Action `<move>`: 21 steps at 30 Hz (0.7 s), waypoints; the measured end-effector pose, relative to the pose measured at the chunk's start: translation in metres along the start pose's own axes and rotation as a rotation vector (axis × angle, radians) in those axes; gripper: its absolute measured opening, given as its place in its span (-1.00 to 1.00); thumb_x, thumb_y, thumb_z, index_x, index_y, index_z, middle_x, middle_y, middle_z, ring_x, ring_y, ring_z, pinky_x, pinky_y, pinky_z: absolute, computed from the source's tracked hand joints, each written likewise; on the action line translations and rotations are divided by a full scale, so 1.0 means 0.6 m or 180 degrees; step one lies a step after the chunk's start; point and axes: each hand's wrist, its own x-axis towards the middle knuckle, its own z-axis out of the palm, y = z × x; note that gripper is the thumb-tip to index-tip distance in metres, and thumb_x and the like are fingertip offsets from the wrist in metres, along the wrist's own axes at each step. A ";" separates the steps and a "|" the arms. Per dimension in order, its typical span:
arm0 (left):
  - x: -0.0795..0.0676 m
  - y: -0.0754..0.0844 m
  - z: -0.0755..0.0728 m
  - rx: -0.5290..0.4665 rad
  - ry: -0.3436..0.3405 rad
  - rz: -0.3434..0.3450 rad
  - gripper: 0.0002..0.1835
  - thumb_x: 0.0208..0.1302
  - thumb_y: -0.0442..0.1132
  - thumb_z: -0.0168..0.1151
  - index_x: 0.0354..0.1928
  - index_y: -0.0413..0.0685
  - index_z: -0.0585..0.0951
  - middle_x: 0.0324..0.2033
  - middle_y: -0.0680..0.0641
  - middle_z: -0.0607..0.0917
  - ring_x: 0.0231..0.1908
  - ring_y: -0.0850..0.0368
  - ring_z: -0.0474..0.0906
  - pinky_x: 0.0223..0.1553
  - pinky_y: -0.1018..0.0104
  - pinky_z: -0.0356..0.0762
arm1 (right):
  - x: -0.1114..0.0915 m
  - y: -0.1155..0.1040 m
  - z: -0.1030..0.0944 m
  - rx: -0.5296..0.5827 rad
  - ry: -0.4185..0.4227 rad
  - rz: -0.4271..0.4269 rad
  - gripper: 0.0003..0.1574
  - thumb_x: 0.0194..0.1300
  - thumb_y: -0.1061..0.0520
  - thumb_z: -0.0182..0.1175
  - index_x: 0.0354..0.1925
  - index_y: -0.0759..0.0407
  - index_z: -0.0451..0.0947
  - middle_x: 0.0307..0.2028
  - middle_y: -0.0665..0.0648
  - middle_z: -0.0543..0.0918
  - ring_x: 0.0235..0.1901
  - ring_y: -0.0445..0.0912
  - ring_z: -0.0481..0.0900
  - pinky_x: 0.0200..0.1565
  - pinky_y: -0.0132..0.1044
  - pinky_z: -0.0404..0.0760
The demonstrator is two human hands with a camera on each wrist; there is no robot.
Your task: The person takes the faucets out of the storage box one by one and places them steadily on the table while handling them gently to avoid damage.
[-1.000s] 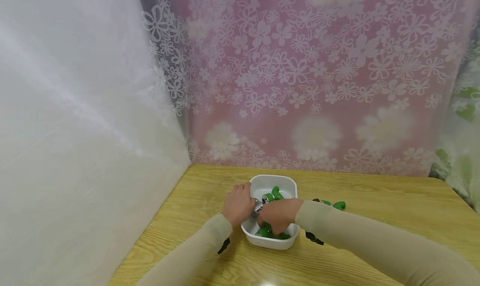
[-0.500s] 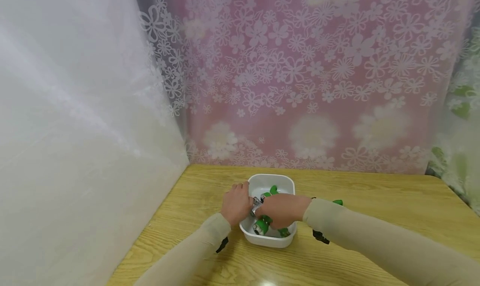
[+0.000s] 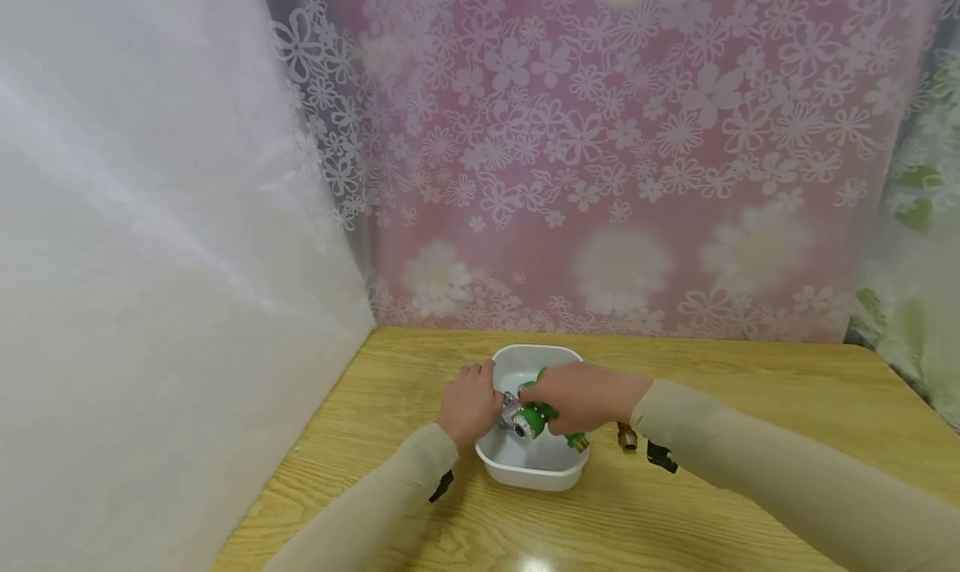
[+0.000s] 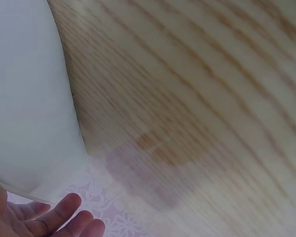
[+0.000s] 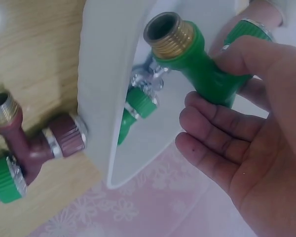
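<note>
My right hand (image 3: 583, 397) pinches a green angled pipe fitting (image 5: 207, 74) between thumb and fingers. This fitting has a brass threaded end and a ridged, silver-banded cap, and is held over the white plastic tub (image 3: 534, 477). My left hand (image 3: 471, 405) holds the tub's left rim, with its fingers (image 4: 56, 217) outside the wall in the left wrist view. A chrome fitting (image 5: 150, 76) and another green fitting (image 5: 138, 106) lie inside the tub, partly hidden by its wall in the right wrist view.
On the table (image 3: 720, 489), just right of the tub, lies a maroon fitting (image 5: 32, 145) with a brass end. Beside it shows a green ridged cap (image 5: 7, 180). A pink flowered curtain (image 3: 630, 155) hangs behind the table, and a white sheet (image 3: 172, 222) at the left.
My right hand has risen from low in the tub and moved a little right, bringing the green fitting up with it. My left hand has stayed on the rim.
</note>
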 end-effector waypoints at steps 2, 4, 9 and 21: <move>0.001 0.001 0.001 -0.0004 -0.0002 -0.0001 -0.53 0.41 -0.07 0.07 0.28 -0.10 0.44 -0.03 -0.12 0.66 0.00 0.00 0.60 -0.20 0.03 0.69 | -0.009 0.005 -0.005 0.0016 0.0022 0.0061 -0.58 0.27 0.06 0.36 0.09 -0.13 0.59 -0.30 -0.23 0.60 -0.40 -0.27 0.45 -0.29 -0.31 0.50; 0.001 0.002 0.001 -0.0017 -0.0008 -0.0023 -0.51 0.41 -0.06 0.08 0.30 -0.10 0.43 -0.01 -0.12 0.66 0.02 0.00 0.60 -0.18 0.02 0.69 | -0.017 0.011 -0.009 0.0041 0.0032 0.0120 -0.60 0.28 0.05 0.35 0.09 -0.16 0.58 -0.29 -0.23 0.58 -0.37 -0.26 0.46 -0.26 -0.29 0.49; 0.003 0.005 0.000 -0.0062 -0.0041 -0.0085 -0.48 0.41 -0.06 0.10 0.33 -0.10 0.42 0.03 -0.13 0.65 0.06 -0.01 0.59 -0.13 0.02 0.68 | -0.037 0.029 -0.013 0.0164 0.0009 0.0259 -0.59 0.28 0.07 0.34 0.10 -0.15 0.59 -0.23 -0.22 0.61 -0.34 -0.28 0.50 -0.22 -0.29 0.54; -0.001 0.006 -0.002 -0.0112 -0.0070 -0.0112 -0.48 0.41 -0.06 0.11 0.34 -0.10 0.42 0.06 -0.14 0.65 0.09 -0.03 0.59 -0.11 0.00 0.68 | -0.088 0.081 0.003 0.0236 0.0014 0.0575 -0.57 0.19 0.14 0.33 0.06 -0.09 0.62 -0.20 -0.18 0.64 -0.35 -0.26 0.49 -0.25 -0.25 0.52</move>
